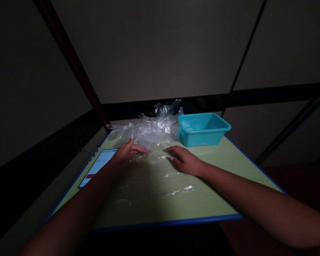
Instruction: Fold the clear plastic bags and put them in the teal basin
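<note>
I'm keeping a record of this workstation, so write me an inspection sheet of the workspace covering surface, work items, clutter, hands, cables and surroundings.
Surface: pale green tabletop with a blue edge.
Work items: thin clear plastic lies flat near the hands; a crumpled heap of clear plastic is beyond them.
Clutter: lit phone at the left, partly hidden by the left forearm; turquoise tub at the far right, contents unclear.
Hands: left hand and right hand both open, apart, low over the plastic; exact contact unclear.
Cables: nothing seen.
Surroundings: dim panelled wall with dark bands.
</note>
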Demonstrator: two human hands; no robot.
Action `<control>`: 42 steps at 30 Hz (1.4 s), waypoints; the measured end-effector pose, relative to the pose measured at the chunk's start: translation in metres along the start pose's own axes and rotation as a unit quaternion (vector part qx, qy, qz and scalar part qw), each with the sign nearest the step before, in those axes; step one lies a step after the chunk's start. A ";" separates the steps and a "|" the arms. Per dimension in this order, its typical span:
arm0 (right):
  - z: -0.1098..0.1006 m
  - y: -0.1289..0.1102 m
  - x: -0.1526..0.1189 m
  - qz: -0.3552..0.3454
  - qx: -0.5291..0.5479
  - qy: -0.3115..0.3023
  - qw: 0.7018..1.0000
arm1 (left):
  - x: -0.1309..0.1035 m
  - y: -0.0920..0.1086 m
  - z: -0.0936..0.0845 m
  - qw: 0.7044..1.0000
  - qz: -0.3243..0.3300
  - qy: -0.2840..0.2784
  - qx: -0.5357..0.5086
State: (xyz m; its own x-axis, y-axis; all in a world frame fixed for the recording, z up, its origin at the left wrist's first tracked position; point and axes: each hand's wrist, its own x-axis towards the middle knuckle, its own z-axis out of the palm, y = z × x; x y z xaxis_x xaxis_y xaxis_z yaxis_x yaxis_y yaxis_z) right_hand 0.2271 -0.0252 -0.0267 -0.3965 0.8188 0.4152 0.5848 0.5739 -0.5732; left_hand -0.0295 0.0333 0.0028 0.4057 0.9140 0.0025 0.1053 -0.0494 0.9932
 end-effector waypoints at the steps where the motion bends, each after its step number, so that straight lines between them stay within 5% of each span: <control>1: 0.000 0.000 0.000 0.001 0.009 0.009 1.000 | 0.000 0.000 0.000 1.000 -0.008 -0.006 -0.006; 8: -0.005 -0.005 0.002 0.013 0.052 0.060 0.997 | -0.005 -0.002 -0.001 0.994 -0.011 -0.099 -0.035; 22: -0.003 -0.004 0.003 0.003 0.050 -0.012 0.999 | -0.004 -0.005 0.000 0.982 -0.036 -0.149 -0.115; 26: -0.006 -0.006 0.004 -0.009 0.097 0.050 0.994 | -0.007 0.002 0.004 0.969 -0.044 -0.171 -0.171; 29: -0.006 -0.008 0.005 0.041 0.253 0.093 0.962 | -0.011 0.009 0.007 0.954 -0.067 -0.205 -0.207; 32: -0.003 -0.011 0.006 0.126 0.449 0.099 0.879 | -0.013 0.013 0.008 0.945 -0.097 -0.225 -0.218; 35: -0.002 -0.011 0.009 0.216 0.529 0.096 0.815 | -0.012 0.009 0.008 0.938 -0.131 -0.240 -0.211; 39: -0.001 -0.006 0.012 0.323 0.526 0.102 0.780 | -0.009 -0.002 0.008 0.941 -0.164 -0.237 -0.177; 42: -0.002 0.000 0.014 0.324 0.506 0.146 0.786 | -0.009 -0.003 0.008 0.941 -0.158 -0.238 -0.180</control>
State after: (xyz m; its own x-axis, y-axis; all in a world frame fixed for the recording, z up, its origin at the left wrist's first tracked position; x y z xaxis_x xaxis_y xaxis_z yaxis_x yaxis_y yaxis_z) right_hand 0.2230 -0.0141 -0.0192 0.0186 0.9907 -0.1348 -0.3246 -0.1216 -0.9380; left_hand -0.0259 0.0222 -0.0011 0.7757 0.5719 -0.2669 0.0094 0.4124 0.9110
